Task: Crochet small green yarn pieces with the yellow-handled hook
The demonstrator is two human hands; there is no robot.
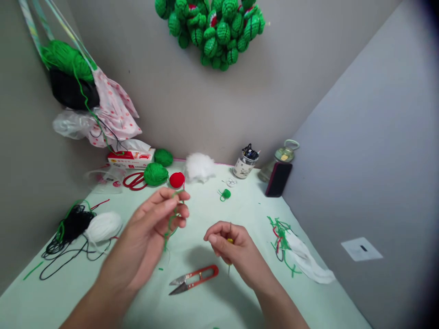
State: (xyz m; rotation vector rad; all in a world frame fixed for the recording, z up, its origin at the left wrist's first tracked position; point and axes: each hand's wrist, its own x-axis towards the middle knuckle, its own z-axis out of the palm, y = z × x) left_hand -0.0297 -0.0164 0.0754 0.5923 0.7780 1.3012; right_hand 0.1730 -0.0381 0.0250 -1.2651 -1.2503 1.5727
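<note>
My left hand is raised over the pale green table, its fingers pinched on a strand of green yarn that hangs down from them. My right hand is closed around a thin crochet hook with a yellow grip, the metal tip pointing up. The two hands are a short way apart. Red-handled thread snips lie on the table just below and between them.
At the back are green yarn balls, a red ball, white stuffing, red scissors, a jar, a bottle and a dark phone. Black and white yarn lie left, yarn scraps right. Crocheted green pieces hang on the wall.
</note>
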